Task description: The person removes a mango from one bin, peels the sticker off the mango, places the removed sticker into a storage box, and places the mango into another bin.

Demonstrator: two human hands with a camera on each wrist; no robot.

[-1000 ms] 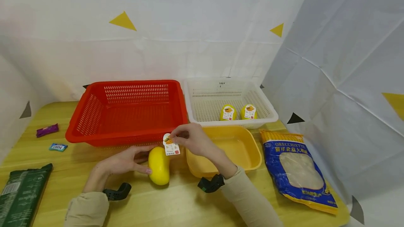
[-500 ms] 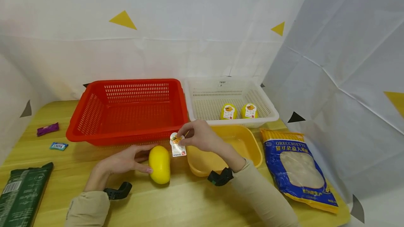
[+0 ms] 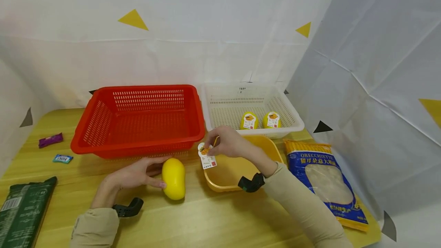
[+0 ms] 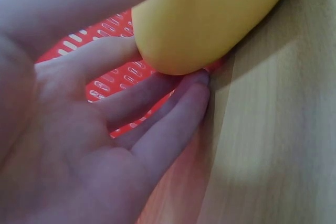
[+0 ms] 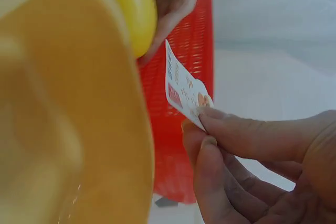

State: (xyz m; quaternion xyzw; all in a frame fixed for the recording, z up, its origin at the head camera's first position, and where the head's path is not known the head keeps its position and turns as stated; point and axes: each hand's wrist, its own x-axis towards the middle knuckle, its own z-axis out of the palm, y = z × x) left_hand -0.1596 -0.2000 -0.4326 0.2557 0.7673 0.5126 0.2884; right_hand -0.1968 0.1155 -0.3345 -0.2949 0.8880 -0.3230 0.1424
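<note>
A smooth yellow mango (image 3: 173,179) stands on the wooden table in front of the red basket. My left hand (image 3: 136,173) holds it from the left, thumb on the near side and fingers at the far side. In the left wrist view the fingers (image 4: 173,124) lie against its rounded end. My right hand (image 3: 229,142) pinches a white label sticker (image 3: 207,160) with a fruit picture between thumb and fingertips. The sticker hangs over the left rim of the yellow tub (image 3: 220,190), apart from the mango. Its printed face also shows in the right wrist view.
The red basket (image 3: 138,150) stands behind the left hand. Beside it, a white basket (image 3: 289,128) holds two labelled mangoes (image 3: 249,121). A blue pasta bag (image 3: 324,179) lies at right. Two small wrapped sweets (image 3: 51,140) and a green packet (image 3: 25,209) lie at left.
My right hand has moved right with the sticker, away from the mango to over the yellow tub's left edge. The left hand and mango have stayed in place.
</note>
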